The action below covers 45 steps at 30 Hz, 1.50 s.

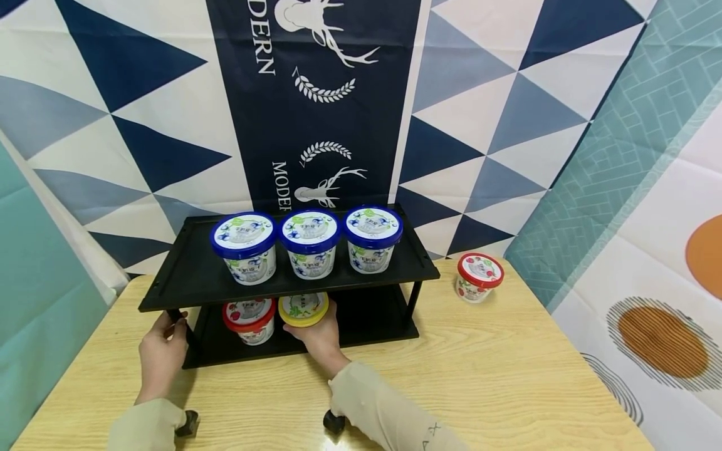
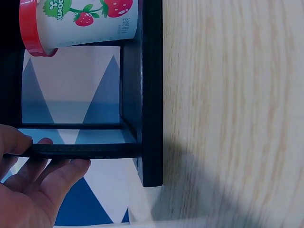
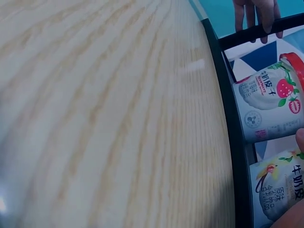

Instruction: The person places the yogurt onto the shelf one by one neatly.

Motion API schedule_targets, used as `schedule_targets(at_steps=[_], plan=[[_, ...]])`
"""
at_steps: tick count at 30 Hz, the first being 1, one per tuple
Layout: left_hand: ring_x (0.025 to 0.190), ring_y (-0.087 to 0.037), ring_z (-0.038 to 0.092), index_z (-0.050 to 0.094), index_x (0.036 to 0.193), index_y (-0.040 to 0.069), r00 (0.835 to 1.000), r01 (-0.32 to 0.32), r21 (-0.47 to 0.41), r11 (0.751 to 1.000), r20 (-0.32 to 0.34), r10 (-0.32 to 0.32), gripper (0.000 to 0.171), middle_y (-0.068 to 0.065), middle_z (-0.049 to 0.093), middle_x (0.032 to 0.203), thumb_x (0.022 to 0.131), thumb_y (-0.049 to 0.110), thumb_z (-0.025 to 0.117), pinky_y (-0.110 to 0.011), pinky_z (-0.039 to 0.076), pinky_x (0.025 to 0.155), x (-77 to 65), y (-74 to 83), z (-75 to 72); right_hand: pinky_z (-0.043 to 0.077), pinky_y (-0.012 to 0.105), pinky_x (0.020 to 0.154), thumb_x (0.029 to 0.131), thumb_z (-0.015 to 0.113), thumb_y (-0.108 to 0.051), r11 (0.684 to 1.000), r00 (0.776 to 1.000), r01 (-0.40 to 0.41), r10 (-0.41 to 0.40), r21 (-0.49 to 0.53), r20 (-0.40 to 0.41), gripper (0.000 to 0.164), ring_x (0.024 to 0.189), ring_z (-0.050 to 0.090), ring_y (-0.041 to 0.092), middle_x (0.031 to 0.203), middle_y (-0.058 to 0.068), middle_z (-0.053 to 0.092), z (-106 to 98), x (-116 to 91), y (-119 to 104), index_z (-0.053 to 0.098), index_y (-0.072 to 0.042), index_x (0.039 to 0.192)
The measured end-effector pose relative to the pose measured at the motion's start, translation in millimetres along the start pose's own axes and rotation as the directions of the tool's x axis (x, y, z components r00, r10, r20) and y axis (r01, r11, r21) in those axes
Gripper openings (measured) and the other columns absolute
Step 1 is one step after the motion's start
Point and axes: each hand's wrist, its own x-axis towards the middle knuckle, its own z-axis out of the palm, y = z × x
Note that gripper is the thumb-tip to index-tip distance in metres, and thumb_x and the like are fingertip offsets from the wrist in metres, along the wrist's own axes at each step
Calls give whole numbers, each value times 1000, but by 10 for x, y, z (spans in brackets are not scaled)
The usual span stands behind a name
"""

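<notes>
A two-tier black rack (image 1: 188, 266) stands on the wooden table. My left hand (image 1: 160, 357) grips its front left post (image 2: 90, 151), thumb on one side and fingers on the other in the left wrist view. On the lower tier, my right hand (image 1: 324, 338) is wrapped around a yellow-lidded tub (image 1: 303, 308) from the right. Just left of it sits a red-lidded tub (image 1: 251, 319) with strawberries printed on its side. In the right wrist view both tubs stand side by side near the rack's front edge, the red-lidded one (image 3: 270, 102) nearer the left hand.
Three blue-lidded tubs (image 1: 311, 241) stand in a row on the upper tier, over the lower one. Another red-lidded tub (image 1: 478, 275) is on the table to the rack's right. Patterned cloth (image 1: 474, 138) hangs behind the table.
</notes>
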Motion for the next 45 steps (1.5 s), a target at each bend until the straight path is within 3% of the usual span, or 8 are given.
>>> schedule_targets(at_steps=[15, 19, 21, 23, 26, 28, 39, 45], plan=[[106, -30, 54, 60, 115, 3, 1000, -9, 17, 1000, -21, 9, 29, -20, 61, 119, 98, 17, 41, 0, 32, 58, 3, -19, 18, 41, 40, 101, 63, 87, -22, 1000, 1000, 9, -9, 11, -22, 99, 120, 49, 25, 133, 9, 43, 17, -15, 13, 27, -9, 141], [96, -7, 54, 61, 115, 5, 1000, 2, 28, 1000, -29, -1, 28, -17, 62, 118, 98, 18, 42, -2, 34, 59, 9, -15, 19, 41, 40, 101, 63, 87, -23, 1000, 1000, 15, -14, 16, -28, 99, 120, 49, 25, 133, 9, 44, 16, -19, 10, 28, -9, 141], [95, -3, 52, 61, 115, 7, 1000, 10, 34, 999, -30, -9, 28, -15, 63, 118, 98, 18, 42, -2, 35, 60, 9, -8, 17, 41, 40, 101, 63, 87, -22, 1000, 999, 16, -16, 22, -30, 98, 120, 49, 25, 133, 9, 44, 15, -21, 8, 28, -9, 140], [98, -8, 54, 61, 116, 5, 1000, 6, 29, 1000, -24, -5, 29, -17, 62, 119, 98, 18, 41, -2, 34, 59, 7, -3, 13, 41, 41, 101, 63, 87, -21, 999, 999, 23, -22, 24, -32, 98, 120, 49, 25, 132, 9, 44, 15, -23, 10, 28, -8, 140], [107, -28, 55, 59, 119, 5, 1000, 7, 22, 1000, -9, -6, 31, -19, 61, 120, 98, 18, 40, -1, 33, 59, -6, 6, 5, 40, 40, 102, 63, 87, -21, 999, 999, 20, -19, 28, -33, 99, 120, 49, 24, 133, 9, 44, 15, -25, 16, 27, -9, 141], [110, -34, 54, 58, 121, 3, 1000, 2, 15, 1000, -3, -2, 32, -21, 60, 121, 98, 18, 40, -1, 32, 59, -12, 7, 1, 40, 40, 102, 63, 87, -21, 999, 999, 21, -20, 34, -29, 99, 121, 48, 24, 133, 9, 43, 16, -29, 18, 27, -9, 141], [109, -35, 54, 58, 120, 4, 1000, 14, 17, 1000, -4, -14, 33, -22, 59, 121, 99, 19, 39, -1, 32, 59, -15, -9, 4, 38, 39, 104, 64, 87, -23, 997, 998, 42, -45, 72, 43, 101, 123, 46, 23, 137, 10, 40, -56, -51, 18, 25, -11, 144], [100, -17, 55, 59, 120, 6, 1000, 23, 31, 999, -4, -23, 32, -20, 61, 120, 98, 20, 40, -3, 35, 59, -5, -5, 3, 38, 40, 103, 65, 86, -25, 998, 995, 41, -45, 41, 89, 96, 120, 47, 23, 133, 9, 44, -172, -53, -2, 30, -10, 141]])
